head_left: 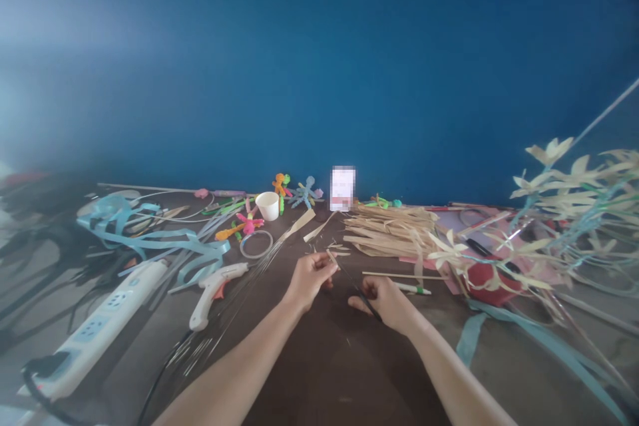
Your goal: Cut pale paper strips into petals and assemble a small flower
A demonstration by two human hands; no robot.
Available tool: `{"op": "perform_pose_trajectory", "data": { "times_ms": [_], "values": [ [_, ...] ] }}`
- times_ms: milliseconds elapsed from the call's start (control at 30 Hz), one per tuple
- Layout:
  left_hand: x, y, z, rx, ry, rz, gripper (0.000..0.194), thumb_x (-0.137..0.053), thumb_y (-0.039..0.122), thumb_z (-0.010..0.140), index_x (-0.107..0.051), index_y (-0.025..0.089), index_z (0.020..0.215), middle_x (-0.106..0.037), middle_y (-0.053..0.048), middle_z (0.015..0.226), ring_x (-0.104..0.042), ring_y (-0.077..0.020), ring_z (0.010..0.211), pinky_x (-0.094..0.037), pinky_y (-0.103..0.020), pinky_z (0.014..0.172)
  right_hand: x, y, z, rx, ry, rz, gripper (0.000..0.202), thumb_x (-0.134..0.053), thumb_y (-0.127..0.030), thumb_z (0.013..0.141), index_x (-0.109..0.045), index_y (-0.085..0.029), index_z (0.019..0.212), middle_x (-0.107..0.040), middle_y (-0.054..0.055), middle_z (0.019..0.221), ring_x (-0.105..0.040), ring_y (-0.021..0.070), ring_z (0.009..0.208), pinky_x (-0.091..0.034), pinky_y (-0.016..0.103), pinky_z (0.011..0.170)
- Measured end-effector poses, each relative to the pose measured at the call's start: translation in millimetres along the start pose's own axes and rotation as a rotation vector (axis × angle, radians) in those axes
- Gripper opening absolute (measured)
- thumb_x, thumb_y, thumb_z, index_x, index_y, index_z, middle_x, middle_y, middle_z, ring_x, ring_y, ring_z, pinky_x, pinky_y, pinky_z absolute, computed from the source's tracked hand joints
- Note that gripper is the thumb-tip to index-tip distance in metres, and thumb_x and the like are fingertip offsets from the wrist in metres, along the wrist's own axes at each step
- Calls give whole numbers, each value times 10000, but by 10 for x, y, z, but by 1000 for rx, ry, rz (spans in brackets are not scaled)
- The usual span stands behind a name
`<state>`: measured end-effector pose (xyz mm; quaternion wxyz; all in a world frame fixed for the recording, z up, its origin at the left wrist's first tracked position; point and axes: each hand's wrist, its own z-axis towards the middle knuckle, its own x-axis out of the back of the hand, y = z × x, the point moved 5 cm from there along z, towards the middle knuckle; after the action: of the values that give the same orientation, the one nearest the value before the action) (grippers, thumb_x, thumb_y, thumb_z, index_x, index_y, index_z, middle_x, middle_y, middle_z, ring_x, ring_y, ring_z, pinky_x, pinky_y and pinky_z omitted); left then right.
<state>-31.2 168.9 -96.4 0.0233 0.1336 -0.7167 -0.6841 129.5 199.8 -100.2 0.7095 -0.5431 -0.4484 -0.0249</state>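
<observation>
My left hand (313,277) is closed in a pinch on a small tan strip (331,257) of dried leaf or husk, near the middle of the table. To its right, my right hand (384,303) is wrapped around dark, slender scissors (368,306). Their blades point up and left, and the tips come close to the strip; whether they touch it I cannot tell. The scissors' loops are largely hidden by my fingers. Small pale scraps (339,247) lie just beyond my left hand. A thin stick (404,275) and a white glue-like tube (412,288) lie beside my right hand.
A bundle of tan husk strips (389,229) lies at the back right. Pale husk flowers (492,256) crowd the right side. At left are a glue gun (212,289), wires (244,279), a power strip (107,319) and blue ribbon (164,238). A paper cup (268,206) and a lit phone (342,188) stand behind.
</observation>
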Motion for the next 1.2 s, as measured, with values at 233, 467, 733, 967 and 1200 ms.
{"op": "perform_pose_trajectory", "data": {
  "times_ms": [233, 467, 733, 967, 1200],
  "values": [
    [7, 0, 5, -4, -22, 7, 354, -609, 284, 634, -589, 120, 947, -576, -14, 668, -469, -70, 455, -401, -203, 438, 6, 6, 1, -5, -15, 16, 338, -584, -436, 621, -425, -152, 532, -346, -56, 490, -299, 65, 477, -244, 172, 417],
    [0, 0, 6, 2, -18, -1, 366, -613, 298, 629, -587, 120, 948, -579, -9, 658, -461, -64, 442, -391, -198, 430, -24, 36, 8, 4, -22, 33, 327, -580, -424, 632, -426, -153, 533, -386, -45, 486, -325, 70, 476, -256, 176, 427],
    [-11, 11, 8, 5, -8, -13, 370, -622, 290, 621, -588, 120, 948, -576, -4, 642, -462, -65, 436, -390, -198, 431, -11, 9, 2, 1, 13, 4, 329, -579, -428, 628, -431, -150, 533, -364, -50, 493, -304, 67, 483, -249, 176, 430],
    [0, 0, 6, -11, -29, 27, 356, -613, 288, 635, -585, 125, 950, -577, -5, 647, -468, -71, 452, -394, -198, 432, -15, 10, 3, -3, -5, 20, 337, -575, -431, 633, -410, -156, 530, -349, -55, 486, -291, 65, 477, -238, 174, 422],
    [4, -4, 4, 7, -45, -12, 366, -619, 287, 637, -578, 126, 964, -577, -9, 660, -466, -63, 452, -398, -193, 438, -47, 43, 7, -15, -3, 25, 343, -572, -446, 635, -416, -158, 535, -372, -53, 476, -313, 68, 469, -245, 177, 425]
  ]
}}
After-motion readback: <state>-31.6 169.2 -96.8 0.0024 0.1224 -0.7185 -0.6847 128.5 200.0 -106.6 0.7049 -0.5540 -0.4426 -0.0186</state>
